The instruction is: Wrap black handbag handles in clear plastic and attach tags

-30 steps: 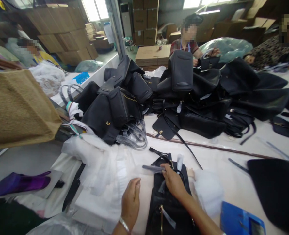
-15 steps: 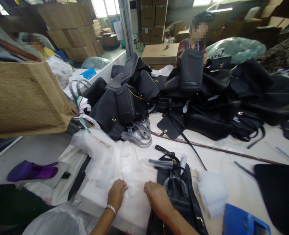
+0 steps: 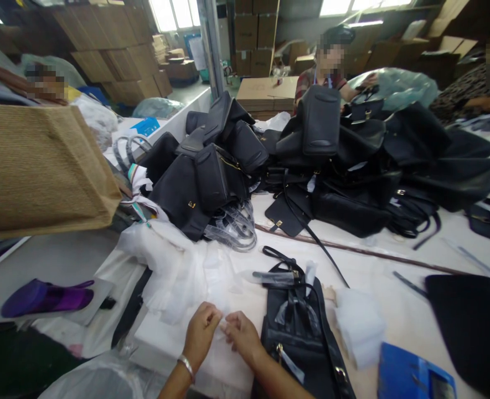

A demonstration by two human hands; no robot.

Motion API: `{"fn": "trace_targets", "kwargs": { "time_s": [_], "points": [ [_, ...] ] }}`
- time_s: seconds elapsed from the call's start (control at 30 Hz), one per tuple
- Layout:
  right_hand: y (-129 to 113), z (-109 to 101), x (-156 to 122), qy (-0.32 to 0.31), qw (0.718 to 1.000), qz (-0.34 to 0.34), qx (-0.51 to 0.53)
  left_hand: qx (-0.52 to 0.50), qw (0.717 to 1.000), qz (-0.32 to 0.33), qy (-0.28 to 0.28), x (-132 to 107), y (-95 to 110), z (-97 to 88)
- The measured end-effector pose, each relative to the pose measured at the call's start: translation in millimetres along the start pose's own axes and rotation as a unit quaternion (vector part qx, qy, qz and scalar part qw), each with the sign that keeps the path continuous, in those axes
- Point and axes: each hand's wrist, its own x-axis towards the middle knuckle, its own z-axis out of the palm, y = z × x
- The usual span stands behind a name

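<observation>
My left hand, with a bracelet at the wrist, pinches what looks like a thin white sheet over the white-covered table. Close beside it, my right hand has its fingers bent inward, the tips almost meeting those of the left. Whatever those right fingertips hold is too small to make out. A black backpack with gold-coloured buckles and plastic-wrapped straps lies just right of my right forearm. Crumpled translucent white wrapping is heaped beyond my left hand.
Black bags are piled across the far side. A folded white bundle and a blue object lie to the right. On the left are a purple pouch-like item and a woven tan bag. Several people are across the table.
My hands have come together: the right moved left, off the backpack's edge, to the left hand's fingertips. The view has shifted slightly. A person across the table has reached an arm out.
</observation>
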Motion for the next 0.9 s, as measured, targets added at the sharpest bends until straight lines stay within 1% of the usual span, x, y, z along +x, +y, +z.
{"fn": "trace_targets", "kwargs": {
  "time_s": [0.1,0.2,0.37,0.43,0.53,0.6,0.67,0.73,0.8,0.83,0.9],
  "points": [
    [-1,4,4,-0.018,0.998,0.018,0.057,-0.036,0.999,-0.010,0.006,1,4,2.7],
    [-5,-1,0,-0.021,0.994,0.031,0.106,-0.056,0.998,-0.011,-0.001,0,11,4.6],
    [-6,-6,-5,-0.004,0.986,0.070,0.152,-0.040,0.999,0.021,-0.023,-12,29,14.8],
    [-4,-8,-4,0.008,0.984,0.084,0.156,-0.026,0.998,0.036,-0.039,-18,34,19.5],
    [0,-15,-5,0.028,0.985,0.095,0.141,-0.041,0.997,0.038,-0.060,-22,35,21.4],
    [4,-22,-11,0.039,0.988,0.094,0.115,-0.046,0.997,0.027,-0.053,-21,34,18.7],
    [9,-27,-21,0.045,0.992,0.085,0.082,-0.024,0.999,0.025,-0.036,-17,35,15.0],
    [14,-30,-34,0.045,0.995,0.074,0.046,0.019,0.997,0.061,-0.035,-12,41,12.6],
    [19,-32,-50,0.038,0.997,0.063,0.011,0.066,0.985,0.143,-0.066,-9,54,13.7],
    [20,-34,-58,0.034,0.998,0.058,-0.001,0.088,0.973,0.192,-0.094,-8,61,15.9],
    [22,-40,-73,0.016,0.998,0.036,-0.039,0.128,0.939,0.269,-0.172,-9,77,23.0]
  ]
}}
